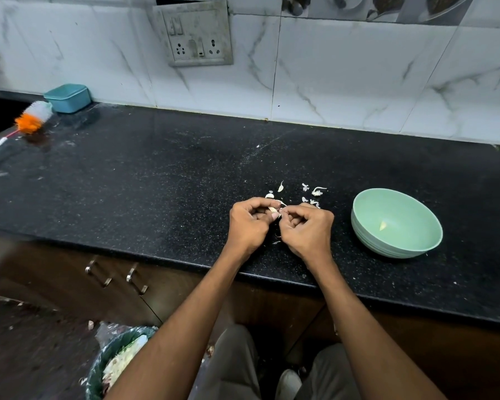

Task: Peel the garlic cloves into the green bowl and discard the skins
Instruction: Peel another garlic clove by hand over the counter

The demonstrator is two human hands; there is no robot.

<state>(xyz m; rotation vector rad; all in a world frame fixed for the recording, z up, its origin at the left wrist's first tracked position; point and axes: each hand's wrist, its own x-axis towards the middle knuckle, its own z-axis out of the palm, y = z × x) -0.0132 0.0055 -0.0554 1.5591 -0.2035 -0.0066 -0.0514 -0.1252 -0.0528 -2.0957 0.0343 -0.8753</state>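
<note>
While both hands [280, 223] pinch it, garlic clove [272, 209] lies crosswise.

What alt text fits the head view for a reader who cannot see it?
Both hands, left hand and right hand, pinch a garlic clove over a black counter. Loose skins lie beyond them; a green bowl to the right holds one peeled clove.

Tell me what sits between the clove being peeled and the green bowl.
Nothing visible blocks it. The garlic clove is pinched between the left hand and right hand; only bare countertop lies before the green bowl.
</note>
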